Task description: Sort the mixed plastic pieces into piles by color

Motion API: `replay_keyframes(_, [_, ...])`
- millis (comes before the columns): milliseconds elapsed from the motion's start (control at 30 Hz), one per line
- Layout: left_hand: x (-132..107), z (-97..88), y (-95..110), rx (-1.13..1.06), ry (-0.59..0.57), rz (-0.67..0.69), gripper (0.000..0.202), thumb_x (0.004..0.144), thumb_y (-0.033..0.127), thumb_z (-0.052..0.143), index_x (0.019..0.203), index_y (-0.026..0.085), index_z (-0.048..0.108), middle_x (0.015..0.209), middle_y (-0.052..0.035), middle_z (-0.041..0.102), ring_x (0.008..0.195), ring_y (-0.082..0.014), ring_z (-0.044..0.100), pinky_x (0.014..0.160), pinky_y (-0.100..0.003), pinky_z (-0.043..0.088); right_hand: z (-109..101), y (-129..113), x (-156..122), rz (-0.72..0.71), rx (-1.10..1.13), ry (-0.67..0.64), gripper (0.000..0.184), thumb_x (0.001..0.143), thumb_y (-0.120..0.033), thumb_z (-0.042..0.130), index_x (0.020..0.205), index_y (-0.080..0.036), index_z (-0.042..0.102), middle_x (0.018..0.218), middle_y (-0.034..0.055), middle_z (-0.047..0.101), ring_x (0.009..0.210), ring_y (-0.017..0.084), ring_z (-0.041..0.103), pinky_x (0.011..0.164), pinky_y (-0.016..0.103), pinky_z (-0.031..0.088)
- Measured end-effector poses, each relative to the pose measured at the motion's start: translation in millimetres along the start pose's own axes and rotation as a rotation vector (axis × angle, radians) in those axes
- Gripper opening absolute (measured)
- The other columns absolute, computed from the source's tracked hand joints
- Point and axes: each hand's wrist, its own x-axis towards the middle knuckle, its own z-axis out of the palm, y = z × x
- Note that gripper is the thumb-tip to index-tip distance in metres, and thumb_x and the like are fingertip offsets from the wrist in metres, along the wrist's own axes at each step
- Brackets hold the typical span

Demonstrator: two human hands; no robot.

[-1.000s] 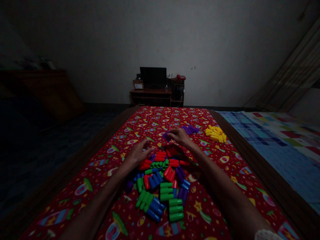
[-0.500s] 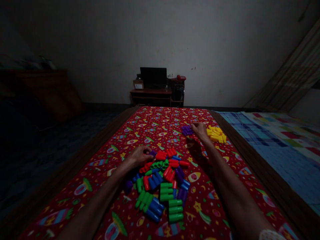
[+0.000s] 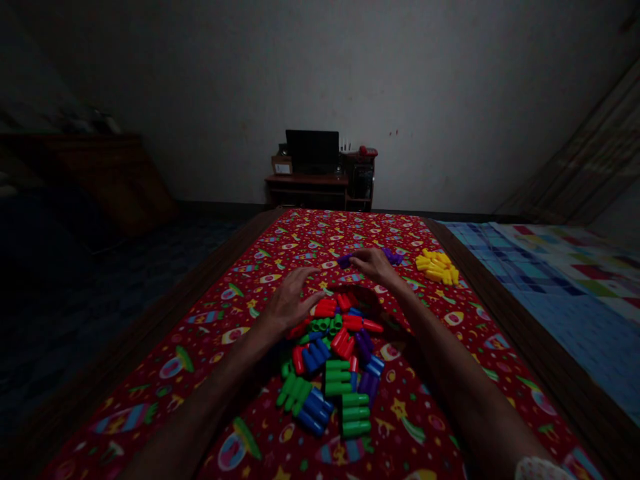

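My right hand (image 3: 374,265) is closed on a purple plastic block (image 3: 344,261), which sticks out to the left of its fingertips. Behind that hand, a small group of purple blocks (image 3: 394,257) is partly hidden. My left hand (image 3: 293,300) hovers at the far left edge of a mixed heap, thumb and fingers apart with nothing between them. Red blocks (image 3: 343,343), green blocks (image 3: 339,378), blue blocks (image 3: 314,407) and a few purple ones make up this heap, each shaped like joined tubes.
A pile of yellow blocks (image 3: 437,267) lies at the right of the red patterned cloth (image 3: 240,373). Beyond the cloth's far end stands a desk (image 3: 306,180) with a dark monitor (image 3: 313,148). To the right is a blue checked sheet (image 3: 530,333).
My left hand has opened and no longer pinches a purple block. My right hand has moved left from the purple group and now holds a purple block. The view has shifted slightly.
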Motion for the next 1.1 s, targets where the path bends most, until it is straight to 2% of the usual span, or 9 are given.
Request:
replay_keyframes(200, [-62, 31.1, 81, 0.18, -0.527, 0.562, 0.057, 0.082, 0.057, 0.061, 0.134, 0.034, 0.051, 0.146, -0.0031, 0.048, 0.142, -0.0289, 0.03, 0.115, -0.051, 0.027, -16, 63, -4, 0.355, -0.126, 0.277, 0.031, 0.085, -0.025, 0.05, 0.092, -0.013, 0.077, 0.082, 0.0089, 0.075, 0.075, 0.019, 0.066, 0.066, 0.024, 0.044])
replay_keyframes(300, [-90, 49.4, 94, 0.263, -0.606, 0.642, 0.059, 0.083, 0.057, 0.059, 0.135, 0.032, 0.05, 0.147, -0.0031, 0.047, 0.143, -0.028, 0.028, 0.117, -0.052, 0.022, -15, 74, -11, 0.42, -0.177, 0.284, 0.032, 0.085, -0.024, 0.047, 0.096, -0.013, 0.076, 0.088, 0.0106, 0.075, 0.081, 0.021, 0.068, 0.072, 0.026, 0.046])
replay_keyframes(400, [-89, 58.8, 84, 0.359, -0.494, 0.555, 0.043, 0.092, 0.044, 0.051, 0.132, 0.029, 0.053, 0.143, -0.0041, 0.051, 0.141, -0.0263, 0.032, 0.119, -0.054, 0.014, -16, 74, -13, 0.435, -0.22, 0.321, 0.036, 0.086, -0.023, 0.046, 0.107, -0.011, 0.073, 0.1, 0.0133, 0.074, 0.092, 0.023, 0.067, 0.079, 0.028, 0.047])
replay_keyframes(533, [-54, 63.4, 50, 0.408, -0.382, 0.517, 0.032, 0.095, 0.033, 0.047, 0.123, 0.027, 0.06, 0.136, -0.0036, 0.058, 0.138, -0.0247, 0.037, 0.12, -0.053, 0.005, -25, 50, -7, 0.304, -0.186, 0.296, 0.034, 0.087, -0.021, 0.048, 0.107, -0.011, 0.073, 0.099, 0.0115, 0.074, 0.092, 0.021, 0.067, 0.081, 0.026, 0.046])
replay_keyframes(733, [-17, 36.6, 12, 0.469, -0.296, 0.432, 0.037, 0.095, 0.036, 0.047, 0.13, 0.027, 0.056, 0.147, -0.0062, 0.047, 0.139, -0.0259, 0.036, 0.117, -0.055, 0.014, -20, -7, -13, 0.022, -0.011, -0.154, 0.027, 0.089, -0.02, 0.049, 0.089, -0.012, 0.075, 0.074, 0.0047, 0.073, 0.066, 0.014, 0.064, 0.061, 0.021, 0.041])
replay_keyframes(833, [-37, 5.3, 19, 0.452, -0.292, 0.437, 0.041, 0.096, 0.038, 0.045, 0.135, 0.03, 0.051, 0.149, -0.0046, 0.045, 0.141, -0.0248, 0.033, 0.117, -0.052, 0.018, -1, -18, -27, -0.049, -0.13, -0.185, 0.025, 0.091, -0.025, 0.052, 0.096, -0.011, 0.073, 0.079, 0.0074, 0.072, 0.07, 0.015, 0.063, 0.06, 0.022, 0.037])
replay_keyframes(933, [-81, -14.5, 33, 0.435, -0.43, 0.525, 0.054, 0.091, 0.047, 0.052, 0.142, 0.035, 0.042, 0.151, -0.0027, 0.041, 0.143, -0.0261, 0.028, 0.119, -0.051, 0.012, 19, -22, -36, -0.058, -0.263, -0.203, 0.03, 0.092, -0.036, 0.056, 0.103, -0.012, 0.07, 0.086, 0.0101, 0.071, 0.075, 0.017, 0.062, 0.06, 0.023, 0.035])
replay_keyframes(1033, [-117, -12.8, 35, 0.447, -0.52, 0.584, 0.057, 0.091, 0.043, 0.054, 0.145, 0.037, 0.036, 0.152, 0.0001, 0.039, 0.143, -0.0242, 0.028, 0.119, -0.049, 0.012, 30, -27, -38, -0.058, -0.298, -0.265, 0.028, 0.091, -0.037, 0.057, 0.104, -0.015, 0.069, 0.089, 0.0098, 0.071, 0.077, 0.017, 0.061, 0.061, 0.023, 0.034])
replay_keyframes(1100, [-121, -4.6, 26, 0.496, -0.519, 0.603, 0.055, 0.093, 0.036, 0.051, 0.146, 0.038, 0.034, 0.154, 0.002, 0.036, 0.144, -0.0226, 0.027, 0.119, -0.048, 0.009, 31, -30, -37, -0.084, -0.267, -0.277, 0.024, 0.089, -0.031, 0.059, 0.106, -0.018, 0.069, 0.09, 0.008, 0.071, 0.079, 0.016, 0.061, 0.062, 0.022, 0.034])
